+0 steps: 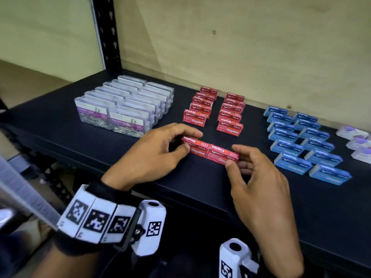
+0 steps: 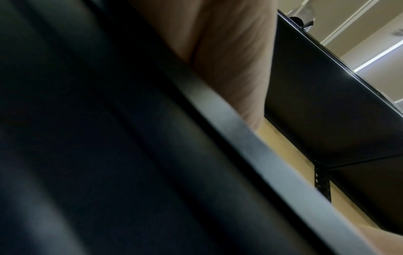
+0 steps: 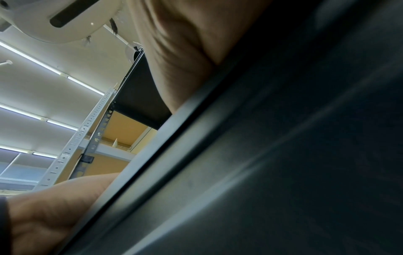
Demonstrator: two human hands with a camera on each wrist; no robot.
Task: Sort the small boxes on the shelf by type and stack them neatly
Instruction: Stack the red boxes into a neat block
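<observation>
Two red staples boxes lie end to end near the front of the black shelf (image 1: 200, 183). My left hand (image 1: 186, 141) pinches the left red box (image 1: 195, 146) between thumb and fingers. My right hand (image 1: 233, 155) pinches the right red box (image 1: 221, 153) the same way. Behind them stand two rows of red staples boxes (image 1: 214, 109). Clear paper clip boxes (image 1: 124, 105) are packed at the left, blue staples boxes (image 1: 301, 141) in two rows at the right. Both wrist views show only palm skin and the shelf's front lip (image 2: 240, 138), (image 3: 174, 138).
Small white containers with purple contents (image 1: 357, 141) sit at the far right edge. A black perforated upright (image 1: 106, 33) rises at the back left, in front of a tan back wall (image 1: 241, 47). Bare shelf surface lies between the box groups.
</observation>
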